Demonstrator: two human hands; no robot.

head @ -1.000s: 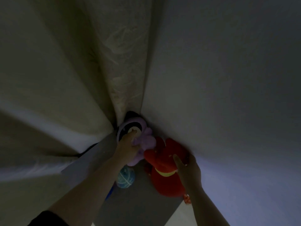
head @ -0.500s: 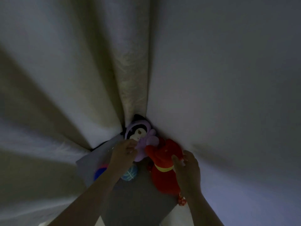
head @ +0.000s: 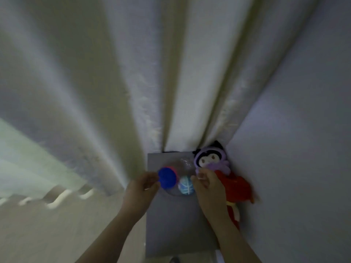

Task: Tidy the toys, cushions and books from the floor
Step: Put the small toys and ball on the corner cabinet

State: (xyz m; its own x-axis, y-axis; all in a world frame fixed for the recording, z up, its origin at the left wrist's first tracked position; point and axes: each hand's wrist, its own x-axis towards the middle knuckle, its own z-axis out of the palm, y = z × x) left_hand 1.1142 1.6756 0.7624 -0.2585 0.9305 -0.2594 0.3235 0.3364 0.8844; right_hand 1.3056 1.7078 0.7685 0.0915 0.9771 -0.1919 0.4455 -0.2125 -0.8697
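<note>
Toys sat inside a clear container (head: 182, 163) on the grey mat (head: 171, 224): a blue ball (head: 167, 177), a pale ball (head: 186, 187). Left hand (head: 141, 188) and right hand (head: 208, 185) gripped its sides beside the purple plush (head: 209, 158).

The board (head: 176, 224) lies at lower centre, its far edge under the curtain (head: 133, 73) that fills the upper left. On it, between my left hand (head: 140, 188) and right hand (head: 207, 185), sit a disc (head: 167, 177) and, just right of it, a ball (head: 185, 186). The hooded plush (head: 209, 158) sits above my right hand, against the wall (head: 303, 130). The other plush (head: 235, 188) lies just below it.
</note>
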